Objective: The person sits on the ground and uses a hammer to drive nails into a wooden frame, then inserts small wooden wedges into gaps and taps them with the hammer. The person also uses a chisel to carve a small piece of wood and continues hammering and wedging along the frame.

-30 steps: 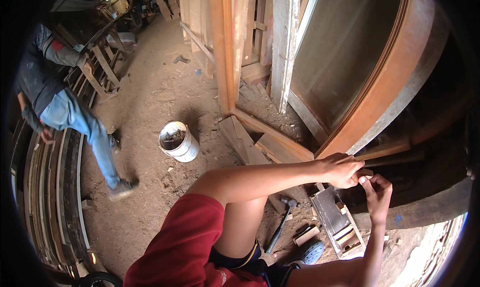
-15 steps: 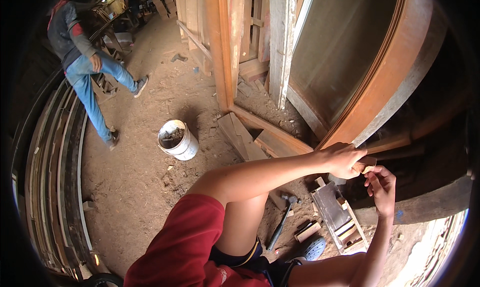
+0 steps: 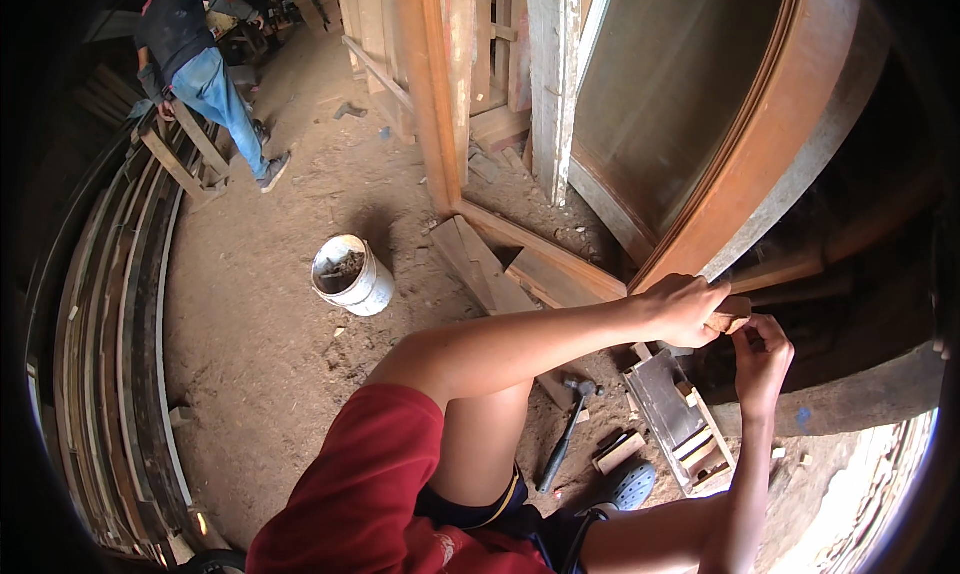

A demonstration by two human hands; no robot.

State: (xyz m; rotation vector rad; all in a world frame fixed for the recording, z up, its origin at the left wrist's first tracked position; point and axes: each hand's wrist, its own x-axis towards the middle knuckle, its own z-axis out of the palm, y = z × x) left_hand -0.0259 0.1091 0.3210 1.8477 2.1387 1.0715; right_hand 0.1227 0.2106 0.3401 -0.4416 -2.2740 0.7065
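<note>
My left hand (image 3: 683, 309) is closed around a small brown wooden block (image 3: 733, 313), whose end sticks out past the fingers. Right beside it, my right hand (image 3: 764, 354) has its fingers pinched together at the block's lower edge; whatever they hold is too small or hidden to make out. Both hands are held up in front of the dark gap beside the wooden door frame. Below them on the ground sits a long wooden tool box (image 3: 668, 411) with pieces of wood in it. A dark-handled hammer (image 3: 563, 444) lies left of the box, near a small wooden piece (image 3: 619, 452).
A white bucket (image 3: 362, 286) with debris stands on the dirt floor. Wooden frames (image 3: 437, 104) and a glazed panel (image 3: 690, 94) lean ahead of me. Long boards (image 3: 120, 344) are stacked at the left. Another person (image 3: 205, 69) stands at the far left beside a wooden trestle (image 3: 180, 164).
The other person has moved farther off and turned away, uncovering the trestle. My right hand has risen slightly and its fingers have closed in at the block. My left hand keeps its grip.
</note>
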